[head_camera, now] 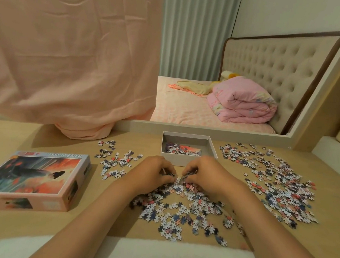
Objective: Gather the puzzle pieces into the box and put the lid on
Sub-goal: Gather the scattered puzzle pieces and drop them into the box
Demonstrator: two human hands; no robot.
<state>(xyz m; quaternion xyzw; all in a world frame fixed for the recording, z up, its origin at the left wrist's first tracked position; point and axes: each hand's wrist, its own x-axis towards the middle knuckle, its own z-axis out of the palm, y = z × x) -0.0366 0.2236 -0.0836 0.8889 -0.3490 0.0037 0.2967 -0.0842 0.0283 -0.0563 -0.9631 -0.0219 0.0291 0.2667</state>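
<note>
Loose puzzle pieces (181,212) lie scattered on a wooden table, with a big heap to the right (281,187) and a smaller patch to the left (116,161). The open white box (212,148) stands at the back centre with some pieces inside. Its printed lid (35,177) lies at the left. My left hand (154,172) and my right hand (206,173) are side by side just in front of the box, fingers curled, each pinching puzzle pieces from the middle pile.
A pink cloth (69,61) hangs down to the table at the back left. A large mirror (239,73) behind the box reflects a bed. The table's near edge (157,240) runs below the pile.
</note>
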